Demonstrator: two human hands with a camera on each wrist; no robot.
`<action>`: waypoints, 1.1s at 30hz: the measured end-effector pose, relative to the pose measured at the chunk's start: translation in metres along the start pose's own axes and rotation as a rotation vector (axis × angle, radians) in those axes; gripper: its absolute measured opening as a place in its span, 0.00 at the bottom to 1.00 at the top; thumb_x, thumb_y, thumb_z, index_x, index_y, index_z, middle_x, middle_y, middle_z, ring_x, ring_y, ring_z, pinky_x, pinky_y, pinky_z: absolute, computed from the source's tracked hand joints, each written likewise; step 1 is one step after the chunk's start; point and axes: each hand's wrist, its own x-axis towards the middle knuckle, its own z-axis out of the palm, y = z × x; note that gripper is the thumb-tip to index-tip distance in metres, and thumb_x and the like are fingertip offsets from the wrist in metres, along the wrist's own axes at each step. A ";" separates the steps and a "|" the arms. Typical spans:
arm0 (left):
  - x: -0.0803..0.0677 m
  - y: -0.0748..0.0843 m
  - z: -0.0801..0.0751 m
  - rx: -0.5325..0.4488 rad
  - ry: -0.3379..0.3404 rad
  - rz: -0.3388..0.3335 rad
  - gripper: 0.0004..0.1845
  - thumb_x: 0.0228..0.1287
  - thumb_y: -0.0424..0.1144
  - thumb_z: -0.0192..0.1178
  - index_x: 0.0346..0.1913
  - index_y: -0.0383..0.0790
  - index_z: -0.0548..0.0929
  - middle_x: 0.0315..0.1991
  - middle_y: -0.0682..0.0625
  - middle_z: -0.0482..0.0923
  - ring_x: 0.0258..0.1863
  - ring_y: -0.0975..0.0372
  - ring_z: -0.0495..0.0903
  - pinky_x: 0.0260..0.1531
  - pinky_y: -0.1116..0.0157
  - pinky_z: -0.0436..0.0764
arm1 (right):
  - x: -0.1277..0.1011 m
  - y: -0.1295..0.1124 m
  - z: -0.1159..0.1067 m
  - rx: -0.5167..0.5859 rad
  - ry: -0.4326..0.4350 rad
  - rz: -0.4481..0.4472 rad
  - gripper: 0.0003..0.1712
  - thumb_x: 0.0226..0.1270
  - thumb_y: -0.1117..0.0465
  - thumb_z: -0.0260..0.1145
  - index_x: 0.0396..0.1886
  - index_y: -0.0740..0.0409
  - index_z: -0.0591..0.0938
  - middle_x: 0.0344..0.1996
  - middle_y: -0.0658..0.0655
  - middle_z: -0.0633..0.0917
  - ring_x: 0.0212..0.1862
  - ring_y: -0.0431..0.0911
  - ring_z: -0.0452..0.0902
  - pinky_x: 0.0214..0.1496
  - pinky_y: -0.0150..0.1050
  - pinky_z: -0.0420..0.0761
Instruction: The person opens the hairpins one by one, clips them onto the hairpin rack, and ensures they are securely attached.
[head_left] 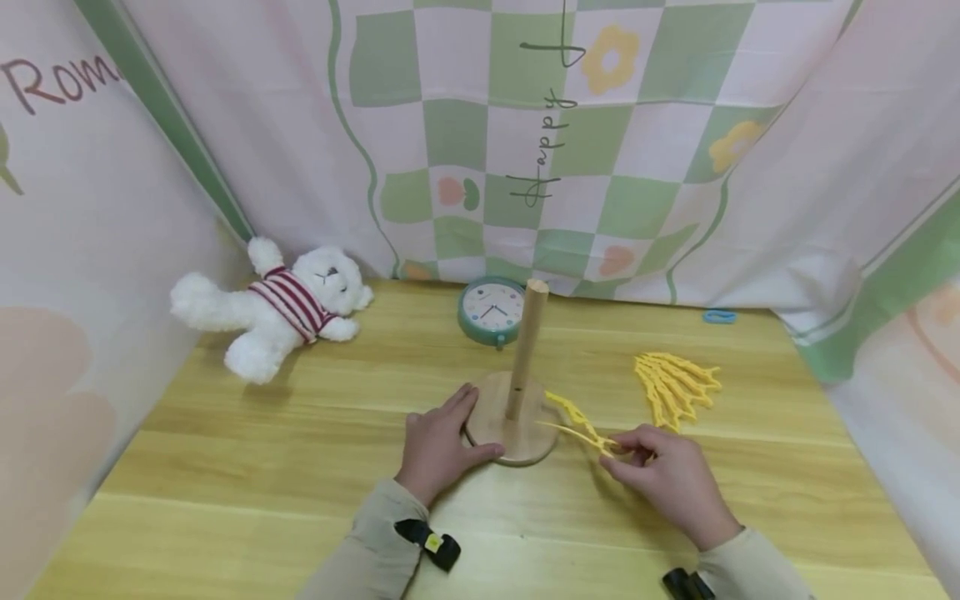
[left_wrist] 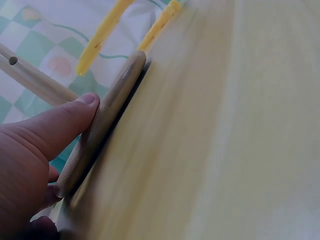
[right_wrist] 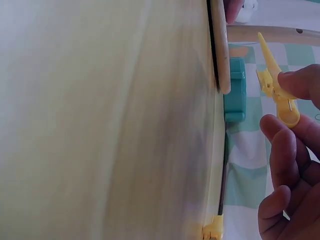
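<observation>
Wooden base (head_left: 489, 421) is gripped at left and near rim by left hand (head_left: 442, 450), fingers and thumb spread. Yellow piece (right_wrist: 286, 107) is pinched in right hand (head_left: 671, 475), just right of the post (head_left: 527, 358). Base should be kept braced, pinch light; thin prongs probably bend.

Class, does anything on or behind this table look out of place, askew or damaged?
At the back, the "Happy" lettering runs sideways; at left, the white teddy bear lies sprawled instead of sitting upright. No damage shows.

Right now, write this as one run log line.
left hand: grips wooden stand; right hand: fingers pinch yellow piece; clock: behind stand; yellow pile: right
</observation>
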 end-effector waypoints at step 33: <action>0.001 0.006 0.003 0.004 0.027 0.022 0.52 0.40 0.74 0.59 0.68 0.49 0.64 0.68 0.56 0.62 0.54 0.53 0.76 0.46 0.52 0.62 | 0.028 -0.025 0.011 0.056 -0.066 0.008 0.10 0.45 0.54 0.77 0.28 0.47 0.85 0.16 0.40 0.76 0.19 0.35 0.69 0.21 0.32 0.70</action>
